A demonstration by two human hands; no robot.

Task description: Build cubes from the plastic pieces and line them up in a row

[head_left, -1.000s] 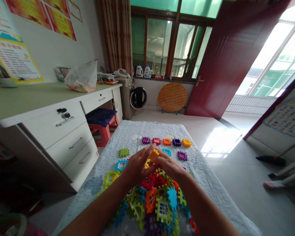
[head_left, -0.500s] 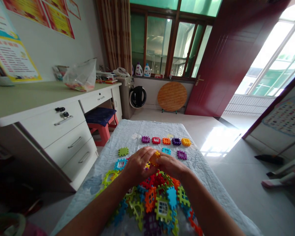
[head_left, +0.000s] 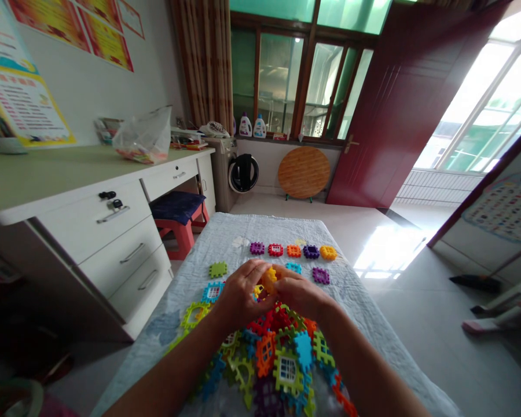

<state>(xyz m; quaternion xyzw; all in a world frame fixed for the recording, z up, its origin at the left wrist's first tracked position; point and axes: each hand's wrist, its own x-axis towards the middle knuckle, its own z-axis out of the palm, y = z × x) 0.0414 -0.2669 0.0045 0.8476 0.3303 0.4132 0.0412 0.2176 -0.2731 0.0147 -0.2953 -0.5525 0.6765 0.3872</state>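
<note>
Both hands meet above the middle of the cloth-covered table. My left hand (head_left: 242, 292) and my right hand (head_left: 303, 296) are closed on a yellow interlocking block (head_left: 270, 278) with notched edges. Fingers cover much of it, so its full shape is hidden. Beneath and in front of the hands spreads a pile of colourful notched plastic pieces, including a green window piece (head_left: 286, 370), an orange piece (head_left: 265, 353) and a light blue piece (head_left: 304, 349). Beyond the hands, a light blue block (head_left: 294, 267) and a purple block (head_left: 320, 275) lie apart from the pile.
Across the far part of the table runs a row of several blocks, from a purple one (head_left: 257, 248) to a yellow one (head_left: 329, 252). A green piece (head_left: 217, 269) lies at left. The white desk (head_left: 125, 231) and a red stool (head_left: 182, 234) stand left of the table.
The yellow block has turned slightly between my fingers. Both hands stay in nearly the same place, and the pieces on the table have not visibly moved.
</note>
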